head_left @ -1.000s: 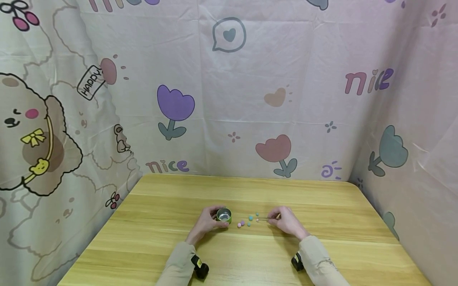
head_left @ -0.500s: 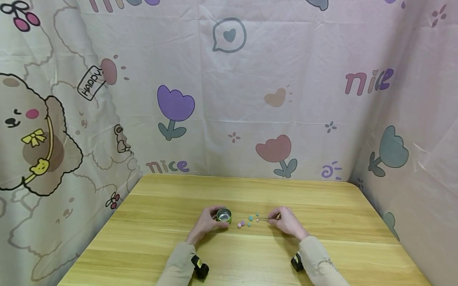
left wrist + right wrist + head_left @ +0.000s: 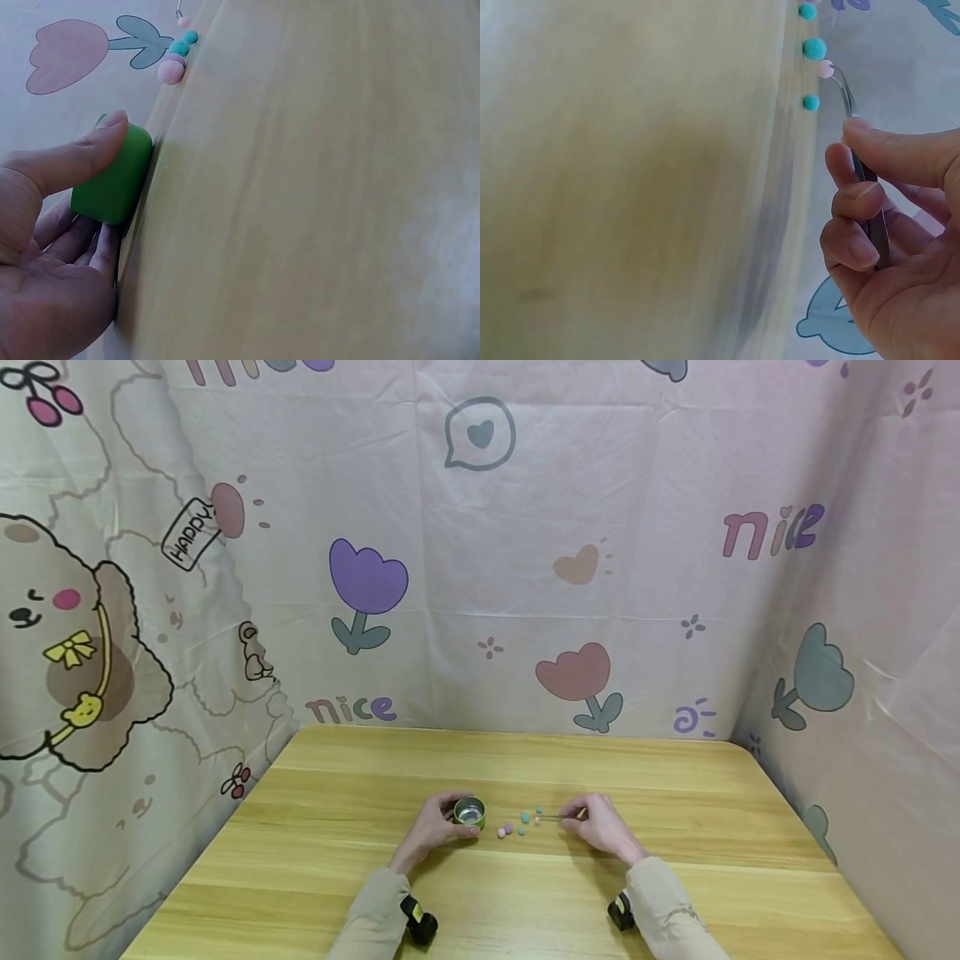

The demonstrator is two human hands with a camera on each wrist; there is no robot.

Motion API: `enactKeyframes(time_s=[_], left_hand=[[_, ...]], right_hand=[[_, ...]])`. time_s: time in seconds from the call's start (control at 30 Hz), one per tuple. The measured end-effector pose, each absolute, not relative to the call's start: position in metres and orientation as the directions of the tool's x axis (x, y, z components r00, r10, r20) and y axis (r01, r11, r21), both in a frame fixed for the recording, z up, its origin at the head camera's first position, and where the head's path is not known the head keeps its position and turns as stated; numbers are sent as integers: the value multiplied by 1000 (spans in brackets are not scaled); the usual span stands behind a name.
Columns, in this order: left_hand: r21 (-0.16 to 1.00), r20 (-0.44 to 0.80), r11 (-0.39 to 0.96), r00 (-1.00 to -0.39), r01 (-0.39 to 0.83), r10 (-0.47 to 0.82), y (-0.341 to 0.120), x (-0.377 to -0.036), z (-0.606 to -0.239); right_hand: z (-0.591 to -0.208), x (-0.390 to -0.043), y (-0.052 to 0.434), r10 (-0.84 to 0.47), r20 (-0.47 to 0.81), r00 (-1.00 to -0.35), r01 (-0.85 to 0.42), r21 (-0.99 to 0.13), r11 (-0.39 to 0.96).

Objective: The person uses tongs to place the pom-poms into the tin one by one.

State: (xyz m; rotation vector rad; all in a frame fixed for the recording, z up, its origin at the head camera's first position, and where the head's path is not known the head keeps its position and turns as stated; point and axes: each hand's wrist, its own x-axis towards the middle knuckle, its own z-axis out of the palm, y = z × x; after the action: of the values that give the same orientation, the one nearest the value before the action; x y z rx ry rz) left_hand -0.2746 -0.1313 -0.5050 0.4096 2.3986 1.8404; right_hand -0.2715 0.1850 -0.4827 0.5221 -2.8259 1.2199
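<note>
Green tin: lower centre of head view, gripped by left hand.
Tweezers: pinched in right hand, tips now shifted slightly left onto pale pink ball.
Meaning: pick-up likely starting.

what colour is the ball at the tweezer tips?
Pale pink. The small ball at the tweezers' tips shows best in the right wrist view.

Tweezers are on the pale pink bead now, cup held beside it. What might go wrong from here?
The pale pink bead sits only at the tips of the tweezers, so it may slip and roll across the table. The teal beads lie close by and could get knocked. The green cup has a small mouth, easy to miss.
</note>
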Motion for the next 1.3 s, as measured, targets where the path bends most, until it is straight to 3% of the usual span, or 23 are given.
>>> enactKeyframes(time_s=[1.3], left_hand=[[960,89,235,-962,153,260,-132,-275,-505]], right_hand=[[-474,-273,137,-341,159,-927,-328,-783,528]])
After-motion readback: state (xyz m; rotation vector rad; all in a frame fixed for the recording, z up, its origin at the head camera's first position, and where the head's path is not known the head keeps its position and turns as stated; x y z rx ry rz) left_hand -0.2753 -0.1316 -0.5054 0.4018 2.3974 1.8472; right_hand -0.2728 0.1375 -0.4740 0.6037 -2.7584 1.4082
